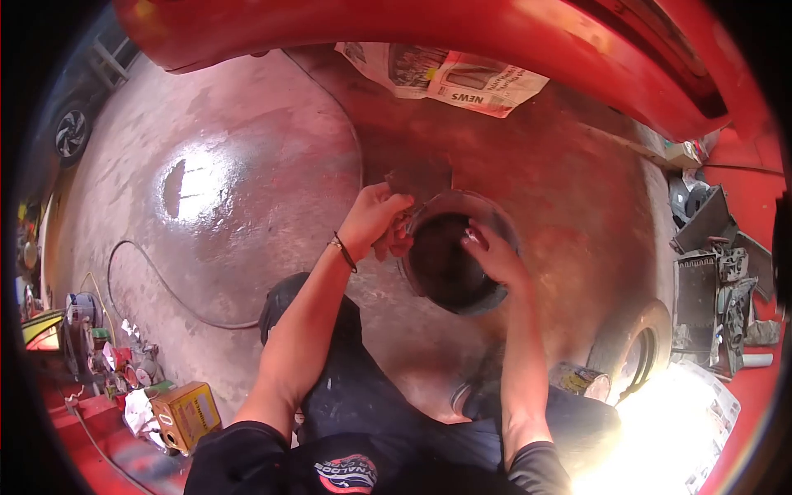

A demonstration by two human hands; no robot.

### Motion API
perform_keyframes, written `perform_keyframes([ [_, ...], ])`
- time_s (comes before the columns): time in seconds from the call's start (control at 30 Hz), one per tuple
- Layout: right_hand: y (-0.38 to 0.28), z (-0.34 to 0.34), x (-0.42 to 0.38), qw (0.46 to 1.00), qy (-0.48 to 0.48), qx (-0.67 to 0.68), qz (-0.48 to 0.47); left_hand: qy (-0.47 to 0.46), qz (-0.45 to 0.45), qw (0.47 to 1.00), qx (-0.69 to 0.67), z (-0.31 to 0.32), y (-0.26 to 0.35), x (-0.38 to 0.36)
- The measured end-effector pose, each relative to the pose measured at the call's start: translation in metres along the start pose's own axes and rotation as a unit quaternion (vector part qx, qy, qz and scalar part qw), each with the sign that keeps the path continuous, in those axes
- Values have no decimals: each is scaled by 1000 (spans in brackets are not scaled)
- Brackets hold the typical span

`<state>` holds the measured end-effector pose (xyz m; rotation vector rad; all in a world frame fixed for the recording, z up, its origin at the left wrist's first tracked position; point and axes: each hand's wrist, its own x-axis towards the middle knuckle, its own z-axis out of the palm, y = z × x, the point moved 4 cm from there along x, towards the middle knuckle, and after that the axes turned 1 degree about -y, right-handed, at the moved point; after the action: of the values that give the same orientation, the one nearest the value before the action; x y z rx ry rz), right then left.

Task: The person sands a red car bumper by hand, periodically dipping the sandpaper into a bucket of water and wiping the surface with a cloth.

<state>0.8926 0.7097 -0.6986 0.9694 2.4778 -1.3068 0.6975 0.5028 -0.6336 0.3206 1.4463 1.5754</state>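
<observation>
Where the right hand [497, 259] hovers, a round, dark container [485, 212] stands.

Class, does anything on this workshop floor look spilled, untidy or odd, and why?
Yes. The floor looks wet: a patch on the left mirrors bright light, though the liquid cannot be identified. A loose hose or cable curls nearby. At right, dark parts lie heaped untidily. The bucket beneath the right hand looks upright.

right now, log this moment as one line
left hand: at bucket rim, contact unclear | right hand: at bucket mouth | grips: unclear | tyre: right of bucket
</observation>
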Motion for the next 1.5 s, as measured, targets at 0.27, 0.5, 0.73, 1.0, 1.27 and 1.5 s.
perform_keyframes([
  [0.27,-62,-17,-37,715,-133,668,-161,56,142,972,176,32,-15,14],
  [0.5,-60,4,-21,601,-152,772,-141,116,532,721,429,51,-1,-3],
  [0.73,-72,-5,-29,613,-124,765,-155,115,529,745,390,50,4,-7],
  [1.0,-48,-4,-13,691,-56,714,-102,120,146,975,118,41,-26,11],
  [1.27,-45,7,-13,782,15,622,-28,192,290,916,201,23,-24,22],
  [1.5,-83,20,-21,618,-18,784,-54,188,490,703,481,46,-16,4],
])
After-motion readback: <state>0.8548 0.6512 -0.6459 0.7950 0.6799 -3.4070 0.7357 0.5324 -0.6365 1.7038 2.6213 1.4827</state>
